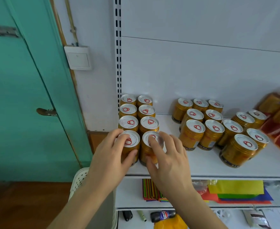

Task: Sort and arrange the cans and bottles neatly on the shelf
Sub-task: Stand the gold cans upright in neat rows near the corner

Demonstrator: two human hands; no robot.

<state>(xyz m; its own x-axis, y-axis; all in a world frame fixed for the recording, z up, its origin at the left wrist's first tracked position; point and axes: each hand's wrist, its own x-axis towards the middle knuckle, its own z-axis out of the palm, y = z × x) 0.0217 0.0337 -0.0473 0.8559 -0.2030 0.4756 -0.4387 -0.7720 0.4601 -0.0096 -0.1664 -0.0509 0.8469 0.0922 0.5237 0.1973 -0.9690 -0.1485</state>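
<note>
Both hands grip cans at the shelf's (202, 169) front left corner: left hand (109, 156) closed around the corner can (130, 147), right hand (165, 156) around its neighbour (148, 152).

Two bare forearms come up from the bottom edge, each ending in a bare left hand (109, 156) or bare right hand (167, 160). No sleeve, cuff, watch or bracelet covers either wrist as far as the frame reaches. The fingers carry no rings, and the nails look short and unpainted, though slight blur on the right fingertips (152, 139) makes that hard to confirm. No gloves are worn on either hand.
</note>
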